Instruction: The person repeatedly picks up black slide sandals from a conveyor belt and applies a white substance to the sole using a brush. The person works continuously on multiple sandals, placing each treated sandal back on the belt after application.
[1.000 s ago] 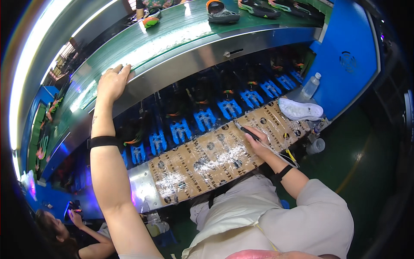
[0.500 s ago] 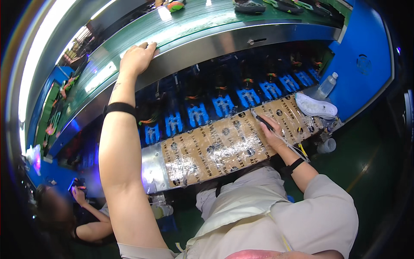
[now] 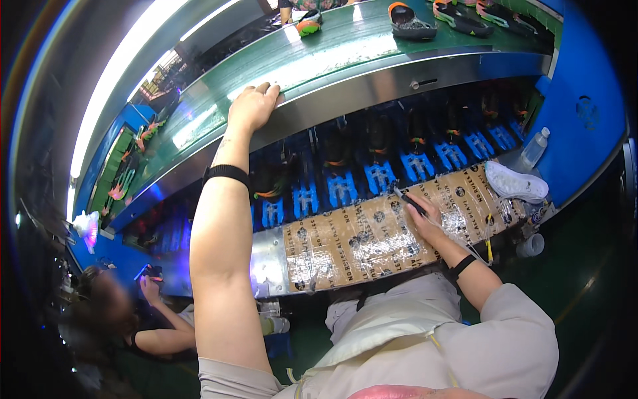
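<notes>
My left hand lies on the metal rim of a green conveyor belt, arm stretched out. It holds nothing, its fingers laid over the edge. Lower right, my right hand is closed around a dark pen-like tool with a pale metal tip pointing up-left. The tool is over the far edge of a ledge covered in printed brown cardboard and clear film. Beyond that edge, dark shoes with orange trim stand in a row on blue holders.
A white shoe-shaped piece lies at the ledge's right end, by a clear bottle. Several shoes sit on the belt. Pale cords hang near my right wrist. Another person's hand holds a dark item at lower left.
The view has shifted, so the scene sits farther right and lower. My right hand with the tool has moved slightly left along the ledge. My left hand stays on the rim.
</notes>
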Demonstrator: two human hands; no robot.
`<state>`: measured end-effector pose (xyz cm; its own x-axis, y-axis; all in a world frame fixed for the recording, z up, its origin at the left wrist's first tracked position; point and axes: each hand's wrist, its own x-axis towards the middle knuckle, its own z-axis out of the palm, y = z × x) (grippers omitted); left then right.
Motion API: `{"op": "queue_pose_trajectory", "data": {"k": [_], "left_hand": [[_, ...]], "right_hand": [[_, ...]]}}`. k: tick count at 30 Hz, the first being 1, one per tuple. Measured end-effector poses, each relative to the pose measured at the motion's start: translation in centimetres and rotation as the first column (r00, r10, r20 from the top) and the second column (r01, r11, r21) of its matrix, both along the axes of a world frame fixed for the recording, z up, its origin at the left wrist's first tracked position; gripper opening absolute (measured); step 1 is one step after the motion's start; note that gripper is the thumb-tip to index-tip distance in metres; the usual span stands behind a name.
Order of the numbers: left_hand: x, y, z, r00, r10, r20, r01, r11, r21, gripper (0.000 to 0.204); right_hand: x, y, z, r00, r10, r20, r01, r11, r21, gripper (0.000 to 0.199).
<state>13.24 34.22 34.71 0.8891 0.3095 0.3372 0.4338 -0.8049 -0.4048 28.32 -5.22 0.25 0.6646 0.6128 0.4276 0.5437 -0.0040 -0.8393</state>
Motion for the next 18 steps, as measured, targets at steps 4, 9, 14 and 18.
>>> {"op": "queue_pose_trajectory", "data": {"k": [4,9,14,18], "left_hand": [[0.1,-0.4,0.2,1.000,0.018,-0.009,-0.018,0.999,-0.026,0.036],[-0.1,-0.2,0.2,1.000,-0.010,0.019,0.011,0.999,-0.036,0.034],[0.2,-0.2,0.2,1.000,-0.015,-0.002,0.015,1.000,-0.022,0.034],[0.0,-0.1,-0.1,0.999,0.001,0.043,0.001,0.999,-0.039,0.035]], "right_hand": [[0.1,-0.1,-0.5,1.000,-0.010,0.002,0.010,1.000,0.004,0.033],[0.2,0.2,-1.3,0.999,-0.036,0.037,0.035,0.999,0.039,0.035],[0.0,-0.1,-0.6,0.999,-0.038,0.026,0.038,0.999,0.018,0.034],[-0.3,-0.3,0.1,0.999,-0.047,0.022,0.047,0.999,-0.005,0.034]]}}
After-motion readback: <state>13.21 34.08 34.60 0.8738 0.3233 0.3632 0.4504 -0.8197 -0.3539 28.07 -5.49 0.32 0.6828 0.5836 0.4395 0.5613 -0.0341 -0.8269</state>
